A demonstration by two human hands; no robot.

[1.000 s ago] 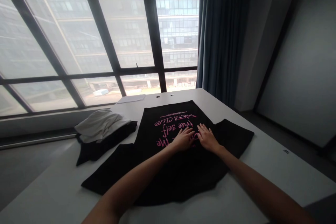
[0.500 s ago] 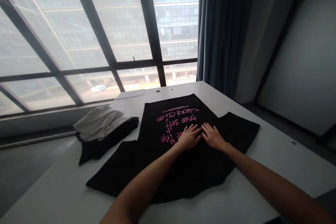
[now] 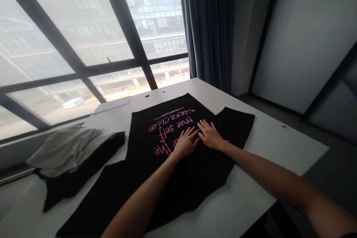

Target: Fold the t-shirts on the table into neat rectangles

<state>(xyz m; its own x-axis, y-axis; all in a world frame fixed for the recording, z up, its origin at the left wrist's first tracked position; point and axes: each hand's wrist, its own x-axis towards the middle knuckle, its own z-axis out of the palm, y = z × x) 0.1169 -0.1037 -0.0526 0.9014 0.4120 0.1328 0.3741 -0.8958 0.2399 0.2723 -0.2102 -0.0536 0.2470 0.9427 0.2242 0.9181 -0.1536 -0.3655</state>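
Observation:
A black T-shirt [image 3: 145, 182] with pink lettering lies spread flat on the white table [image 3: 267, 156], sleeves out to both sides. My left hand [image 3: 185, 143] rests palm down on the middle of the shirt, fingers stretched out over the lettering. My right hand [image 3: 209, 134] lies flat right beside it, fingers spread, fingertips nearly touching the left hand's. Neither hand holds anything.
A pile of folded clothes, white cloth [image 3: 67, 148] over black [image 3: 75, 178], sits on the table's left part. A sheet of paper [image 3: 111, 105] lies near the window. A blue curtain [image 3: 208, 26] hangs behind the table's far corner. The table's right edge runs close to my right arm.
Both hands stay flat on the shirt and have slid slightly toward the lettering. The camera has turned right and tilted, shifting the whole scene leftward.

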